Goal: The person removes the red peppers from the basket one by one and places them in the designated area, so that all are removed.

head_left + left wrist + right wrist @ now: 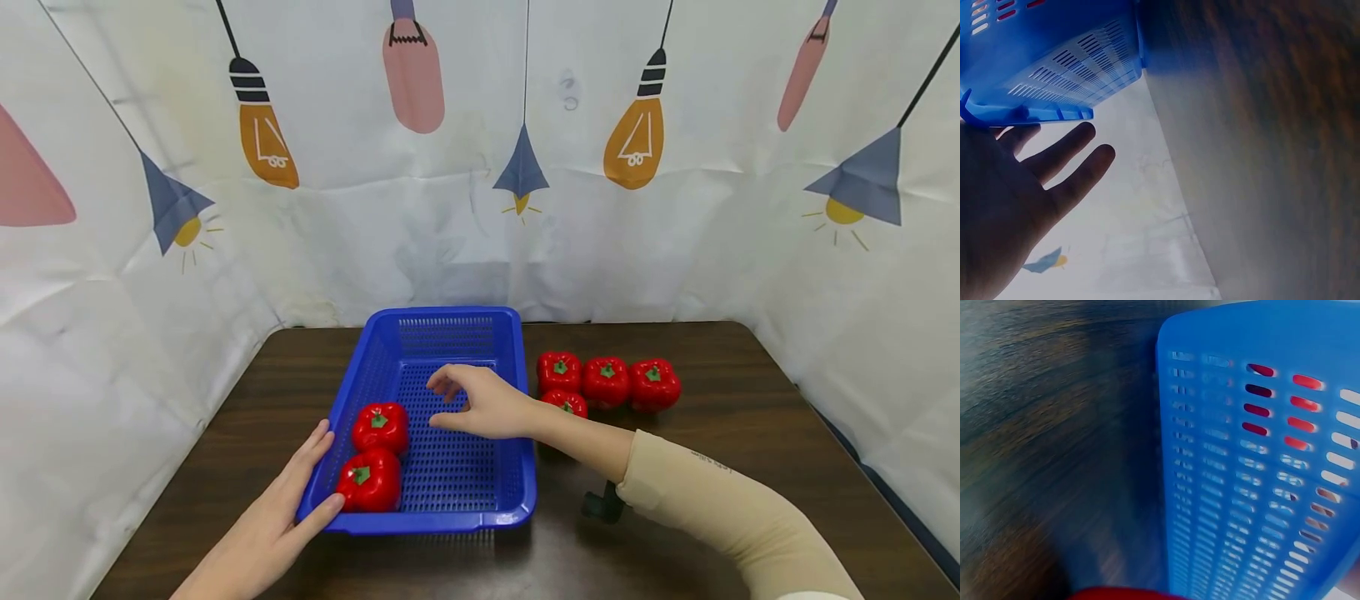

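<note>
A blue plastic basket [517,483] with slotted sides stands on the table, two red bell peppers, one [380,427] behind the other [371,481], at its front left. My left hand [281,508] rests along the basket's front-left rim, thumb near the closer pepper. In the left wrist view its fingers [1079,178] look extended and spread beside the basket wall [1079,59]. Above the basket's middle, my right hand [483,402] has bent fingers and thumb apart, with nothing between them. The right wrist view shows the basket's slotted side [1222,444] and red through some slots.
Several more red bell peppers stand to the basket's right, among them one [655,385] at the far right and one [564,403] partly behind my right forearm. The dark wooden table [720,450] meets a white lamp-patterned cloth [465,233] at the back and sides.
</note>
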Demonstrator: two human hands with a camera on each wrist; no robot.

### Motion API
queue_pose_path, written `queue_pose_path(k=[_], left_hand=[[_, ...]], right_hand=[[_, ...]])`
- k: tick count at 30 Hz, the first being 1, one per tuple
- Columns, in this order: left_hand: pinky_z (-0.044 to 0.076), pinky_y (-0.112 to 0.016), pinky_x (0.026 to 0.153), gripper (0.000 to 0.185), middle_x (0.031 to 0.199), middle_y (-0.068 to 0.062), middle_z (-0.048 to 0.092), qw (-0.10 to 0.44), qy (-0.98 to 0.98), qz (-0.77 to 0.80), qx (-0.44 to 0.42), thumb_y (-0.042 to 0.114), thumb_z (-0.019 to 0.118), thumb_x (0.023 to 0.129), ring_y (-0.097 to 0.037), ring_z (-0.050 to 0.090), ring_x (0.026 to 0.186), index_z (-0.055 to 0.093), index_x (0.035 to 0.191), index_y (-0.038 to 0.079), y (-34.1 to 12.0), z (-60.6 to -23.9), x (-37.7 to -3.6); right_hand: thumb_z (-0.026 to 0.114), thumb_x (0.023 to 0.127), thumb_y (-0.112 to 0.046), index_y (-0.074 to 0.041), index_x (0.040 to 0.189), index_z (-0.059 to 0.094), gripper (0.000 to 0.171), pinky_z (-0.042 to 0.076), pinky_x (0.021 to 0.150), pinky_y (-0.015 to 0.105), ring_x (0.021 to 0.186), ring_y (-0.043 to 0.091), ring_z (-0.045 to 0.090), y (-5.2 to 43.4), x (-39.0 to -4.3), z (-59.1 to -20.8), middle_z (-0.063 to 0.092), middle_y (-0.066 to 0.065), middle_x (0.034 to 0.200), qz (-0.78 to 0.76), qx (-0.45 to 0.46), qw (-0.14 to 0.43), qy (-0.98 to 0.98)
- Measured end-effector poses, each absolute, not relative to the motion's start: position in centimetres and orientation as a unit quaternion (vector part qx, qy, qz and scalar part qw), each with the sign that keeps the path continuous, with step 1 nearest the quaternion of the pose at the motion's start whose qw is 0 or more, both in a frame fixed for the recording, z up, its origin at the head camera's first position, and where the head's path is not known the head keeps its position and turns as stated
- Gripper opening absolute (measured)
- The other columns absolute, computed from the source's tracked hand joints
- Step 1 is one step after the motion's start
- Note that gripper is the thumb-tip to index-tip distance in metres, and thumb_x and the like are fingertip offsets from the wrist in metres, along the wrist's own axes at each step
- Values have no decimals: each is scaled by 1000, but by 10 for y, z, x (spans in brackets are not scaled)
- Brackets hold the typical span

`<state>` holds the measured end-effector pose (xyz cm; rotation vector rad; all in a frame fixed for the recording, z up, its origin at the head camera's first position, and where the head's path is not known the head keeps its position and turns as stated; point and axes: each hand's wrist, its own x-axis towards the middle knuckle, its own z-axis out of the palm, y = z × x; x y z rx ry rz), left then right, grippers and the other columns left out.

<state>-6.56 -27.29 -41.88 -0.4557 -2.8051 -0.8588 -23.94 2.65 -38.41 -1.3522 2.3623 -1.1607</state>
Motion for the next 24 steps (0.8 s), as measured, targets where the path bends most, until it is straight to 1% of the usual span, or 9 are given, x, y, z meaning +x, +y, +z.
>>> queue_pose_path(k=[5,11,12,18,24], left_hand=[[15,-1,105,77,170,-6,18,90,-940,-290,-156,30,67,101,-31,25,152,25,164,16,-274,-421,-66],[15,-1,104,78,170,-6,18,86,-941,-290,-152,31,67,100,-38,29,149,25,164,17,-274,-422,-66],[15,-1,104,78,170,-6,18,85,-941,-291,-151,31,67,100,-40,29,148,25,164,17,-274,-422,-66],[16,-2,103,79,170,-5,17,83,-941,-291,-151,31,67,101,-41,29,148,23,165,18,-274,-421,-67],[18,-3,102,79,170,-6,18,83,-941,-291,-150,31,67,100,-44,32,146,23,165,18,-274,-421,-68]], right_hand=[[77,94,-25,-9,131,59,44,56,82,21,109,21,65,16,-240,-389,66,2,122,-387,-457,107,793],[78,94,-27,-7,135,57,50,54,83,19,111,17,64,3,-241,-396,64,12,129,-376,-464,121,793],[78,94,-27,-7,135,56,51,54,83,19,112,18,64,1,-241,-397,64,11,130,-376,-464,121,793],[78,93,-32,-9,138,55,56,54,84,18,117,17,62,-9,-242,-399,62,3,134,-387,-451,124,795],[78,93,-34,-10,141,53,59,53,90,22,120,16,61,-18,-243,-399,60,2,138,-375,-454,132,798]])
